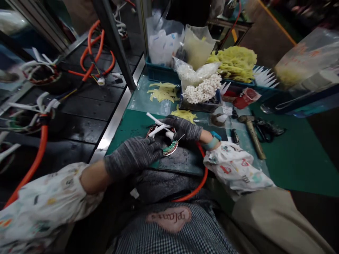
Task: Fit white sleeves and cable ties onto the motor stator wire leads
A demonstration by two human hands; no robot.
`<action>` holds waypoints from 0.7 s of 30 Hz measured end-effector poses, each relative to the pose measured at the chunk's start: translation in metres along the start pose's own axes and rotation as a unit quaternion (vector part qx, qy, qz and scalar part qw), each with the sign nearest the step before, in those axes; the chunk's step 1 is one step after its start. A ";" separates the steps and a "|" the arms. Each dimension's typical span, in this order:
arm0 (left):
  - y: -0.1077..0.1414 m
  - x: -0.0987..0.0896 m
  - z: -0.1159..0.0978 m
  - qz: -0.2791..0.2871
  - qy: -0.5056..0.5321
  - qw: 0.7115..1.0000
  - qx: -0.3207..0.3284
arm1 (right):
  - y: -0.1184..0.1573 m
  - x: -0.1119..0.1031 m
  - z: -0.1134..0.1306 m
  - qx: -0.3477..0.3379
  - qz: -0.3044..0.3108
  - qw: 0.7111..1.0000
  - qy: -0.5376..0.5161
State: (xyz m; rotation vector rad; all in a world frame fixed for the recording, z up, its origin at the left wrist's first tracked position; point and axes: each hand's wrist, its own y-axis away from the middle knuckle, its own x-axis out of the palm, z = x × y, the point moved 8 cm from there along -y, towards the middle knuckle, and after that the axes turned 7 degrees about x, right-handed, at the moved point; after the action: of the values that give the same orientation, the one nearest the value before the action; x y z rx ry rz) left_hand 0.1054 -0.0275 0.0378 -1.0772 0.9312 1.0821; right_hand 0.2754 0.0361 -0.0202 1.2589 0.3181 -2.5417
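A round motor stator point(170, 151) with copper and green windings lies on a dark pad at the bench's near edge. White sleeved leads point(156, 131) stick up from it and cross one another. My left hand point(134, 155), in a grey knit glove, grips the stator's left rim, its fingertips partly hidden. My right hand point(185, 129), gloved alike, is closed over the leads at the far right side; its thumb and fingertips partly hide them. An orange cable point(203, 176) runs from under my right wrist down toward my lap.
Blue bins at the back hold yellow pieces point(233, 63) and plastic bags; white beaded bundles point(202, 88) fill a tray before them. A hammer point(254, 135) and black-handled scissors point(265, 130) lie at right. Left, across a metal edge point(107, 135), a roller conveyor carries other stators point(43, 76) with orange cables.
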 end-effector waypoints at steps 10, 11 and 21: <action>0.023 0.013 0.003 -0.117 0.017 0.988 -0.095 | 0.020 -0.101 -0.027 0.080 -0.332 0.932 0.124; 0.022 0.017 0.004 -0.125 0.034 0.987 -0.090 | 0.012 -0.108 -0.032 0.097 -0.337 0.928 0.126; 0.016 0.033 -0.012 -0.173 -0.010 0.961 -0.216 | -0.021 -0.110 -0.027 0.185 -0.329 0.918 0.120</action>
State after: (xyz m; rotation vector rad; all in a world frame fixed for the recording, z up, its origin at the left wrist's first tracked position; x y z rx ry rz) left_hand 0.0967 -0.0303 0.0000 -1.5196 0.4684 1.0204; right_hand 0.3522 0.0813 0.0533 1.8749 0.3752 -3.1114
